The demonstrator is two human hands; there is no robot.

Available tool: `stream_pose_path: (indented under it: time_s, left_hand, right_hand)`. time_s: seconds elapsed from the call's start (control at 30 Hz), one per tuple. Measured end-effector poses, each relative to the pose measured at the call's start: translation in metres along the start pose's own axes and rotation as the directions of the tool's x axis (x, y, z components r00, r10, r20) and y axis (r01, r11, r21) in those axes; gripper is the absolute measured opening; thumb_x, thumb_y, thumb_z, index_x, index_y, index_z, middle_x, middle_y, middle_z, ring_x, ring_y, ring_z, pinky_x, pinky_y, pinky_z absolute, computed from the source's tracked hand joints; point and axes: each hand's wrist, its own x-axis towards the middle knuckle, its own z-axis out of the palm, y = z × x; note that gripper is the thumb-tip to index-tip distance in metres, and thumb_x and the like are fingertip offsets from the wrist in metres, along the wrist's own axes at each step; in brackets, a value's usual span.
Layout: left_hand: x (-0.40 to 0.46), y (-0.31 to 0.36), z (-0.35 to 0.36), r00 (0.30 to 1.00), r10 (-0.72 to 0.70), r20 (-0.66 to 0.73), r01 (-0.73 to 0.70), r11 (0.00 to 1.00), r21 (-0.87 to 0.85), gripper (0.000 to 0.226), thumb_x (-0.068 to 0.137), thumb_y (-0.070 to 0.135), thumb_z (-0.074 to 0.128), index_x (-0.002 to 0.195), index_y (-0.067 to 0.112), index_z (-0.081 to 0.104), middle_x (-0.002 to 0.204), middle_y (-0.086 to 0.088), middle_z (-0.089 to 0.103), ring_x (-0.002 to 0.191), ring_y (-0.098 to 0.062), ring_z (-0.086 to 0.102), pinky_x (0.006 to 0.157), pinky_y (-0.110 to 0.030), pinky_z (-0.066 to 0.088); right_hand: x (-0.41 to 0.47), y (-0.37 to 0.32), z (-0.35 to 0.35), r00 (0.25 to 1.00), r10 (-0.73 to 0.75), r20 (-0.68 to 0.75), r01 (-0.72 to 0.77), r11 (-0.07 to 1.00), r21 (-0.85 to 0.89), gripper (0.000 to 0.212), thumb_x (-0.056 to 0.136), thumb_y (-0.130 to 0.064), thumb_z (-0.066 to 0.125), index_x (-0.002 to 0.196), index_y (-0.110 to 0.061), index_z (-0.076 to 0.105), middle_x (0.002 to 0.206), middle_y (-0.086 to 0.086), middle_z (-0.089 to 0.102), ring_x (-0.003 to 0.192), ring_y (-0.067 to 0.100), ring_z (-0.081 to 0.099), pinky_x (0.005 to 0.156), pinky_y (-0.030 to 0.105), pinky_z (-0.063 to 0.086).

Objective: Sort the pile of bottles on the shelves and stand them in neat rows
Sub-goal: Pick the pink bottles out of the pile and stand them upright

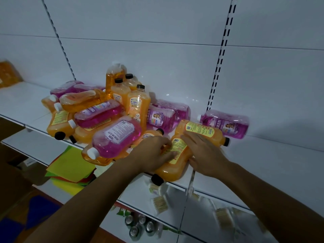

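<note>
A pile of orange and pink bottles lies on the white shelf (263,160). Three orange bottles (138,104) with black caps stand upright at the back of the pile. An orange bottle (172,165) lies at the shelf's front edge, its black cap hanging over the edge. My left hand (152,151) rests on its left side and label with fingers curved over it. My right hand (201,151) lies on its right side. Another orange bottle (203,131) lies just behind my right hand. A pink bottle (226,123) lies alone to the right.
Lower shelves hold stacked coloured paper (70,165), small packs (159,204) and metal cans (140,225). The shelf surface to the right of the pile is bare white. Slotted uprights (220,53) run up the back wall.
</note>
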Motion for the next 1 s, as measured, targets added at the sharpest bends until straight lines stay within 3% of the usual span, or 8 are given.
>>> stream_pose_path:
  time_s: [0.1, 0.17, 0.23, 0.3, 0.4, 0.5, 0.73, 1.0]
  left_hand:
    - [-0.001, -0.006, 0.000, 0.993, 0.091, -0.078, -0.095, 0.994, -0.045, 0.034, 0.092, 0.044, 0.056, 0.116, 0.021, 0.064, 0.114, 0.002, 0.065, 0.096, -0.010, 0.059, 0.083, -0.029, 0.051]
    - [-0.003, -0.013, 0.001, 0.937, 0.211, -0.280, -0.184, 0.976, 0.118, 0.031, 0.091, 0.040, 0.052, 0.106, 0.017, 0.067, 0.108, 0.000, 0.067, 0.095, -0.014, 0.060, 0.084, -0.039, 0.054]
    - [-0.006, -0.020, -0.006, 0.893, 0.178, -0.413, 0.038, 0.885, 0.464, 0.038, 0.089, 0.043, 0.050, 0.115, 0.019, 0.062, 0.125, -0.007, 0.061, 0.118, -0.027, 0.053, 0.101, -0.053, 0.041]
    - [-0.007, -0.030, -0.018, 0.926, -0.118, -0.359, 0.325, 0.734, 0.596, 0.056, 0.090, 0.052, 0.045, 0.138, 0.025, 0.038, 0.151, -0.012, 0.034, 0.140, -0.041, 0.025, 0.108, -0.067, 0.014]
    - [-0.008, -0.049, -0.026, 0.894, -0.385, -0.227, 0.445, 0.716, 0.537, 0.062, 0.092, 0.057, 0.038, 0.145, 0.032, 0.017, 0.154, -0.012, 0.026, 0.136, -0.045, 0.030, 0.103, -0.068, 0.026]
    - [-0.011, -0.056, -0.026, 0.913, -0.373, -0.166, 0.406, 0.778, 0.479, 0.064, 0.093, 0.054, 0.041, 0.145, 0.028, 0.013, 0.148, -0.013, 0.034, 0.127, -0.044, 0.043, 0.093, -0.056, 0.044]
    - [-0.007, -0.070, -0.027, 0.913, -0.391, -0.119, 0.407, 0.839, 0.362, 0.081, 0.084, 0.058, 0.060, 0.146, 0.035, 0.013, 0.147, -0.014, 0.039, 0.132, -0.042, 0.039, 0.100, -0.056, 0.042]
    - [0.007, -0.079, -0.037, 0.928, -0.354, -0.119, 0.372, 0.840, 0.394, 0.100, 0.070, 0.065, 0.065, 0.147, 0.044, 0.004, 0.138, -0.013, 0.051, 0.124, -0.040, 0.047, 0.095, -0.056, 0.045]
  right_hand:
    - [-0.002, 0.003, 0.000, 1.000, 0.006, -0.004, -0.006, 1.000, 0.003, 0.073, 0.085, -0.027, 0.069, 0.148, -0.015, 0.032, 0.152, 0.008, 0.035, 0.140, 0.028, 0.033, 0.113, 0.044, 0.029]
    - [-0.002, 0.003, 0.001, 1.000, 0.012, -0.017, -0.012, 1.000, 0.011, 0.073, 0.084, -0.025, 0.070, 0.146, -0.014, 0.036, 0.150, 0.010, 0.039, 0.138, 0.030, 0.037, 0.110, 0.047, 0.032]
    - [0.000, 0.002, 0.003, 0.999, 0.014, -0.033, -0.014, 1.000, 0.013, 0.070, 0.085, -0.024, 0.069, 0.146, -0.013, 0.036, 0.149, 0.010, 0.040, 0.137, 0.030, 0.038, 0.110, 0.047, 0.032]
    - [0.002, 0.000, 0.003, 0.999, 0.018, -0.026, -0.018, 1.000, 0.020, 0.068, 0.088, -0.023, 0.065, 0.147, -0.013, 0.034, 0.152, 0.010, 0.036, 0.140, 0.029, 0.034, 0.113, 0.047, 0.029]
    - [0.004, -0.001, 0.004, 1.000, 0.020, -0.018, -0.020, 1.000, 0.020, 0.068, 0.089, -0.019, 0.064, 0.148, -0.010, 0.032, 0.152, 0.013, 0.034, 0.141, 0.031, 0.032, 0.114, 0.047, 0.027]
    - [0.003, 0.001, 0.005, 1.000, 0.022, -0.021, -0.022, 0.999, 0.030, 0.069, 0.088, -0.018, 0.067, 0.147, -0.008, 0.033, 0.151, 0.015, 0.036, 0.139, 0.033, 0.034, 0.112, 0.050, 0.029]
    - [-0.001, 0.000, 0.009, 0.997, 0.035, -0.064, -0.032, 0.999, 0.044, 0.070, 0.080, -0.014, 0.075, 0.142, -0.003, 0.042, 0.143, 0.021, 0.046, 0.130, 0.039, 0.046, 0.104, 0.056, 0.037]
    - [0.000, -0.003, -0.003, 0.993, 0.116, 0.036, -0.118, 0.992, 0.035, 0.067, 0.096, -0.026, 0.055, 0.152, -0.023, 0.019, 0.160, 0.004, 0.015, 0.147, 0.025, 0.016, 0.118, 0.047, 0.023]
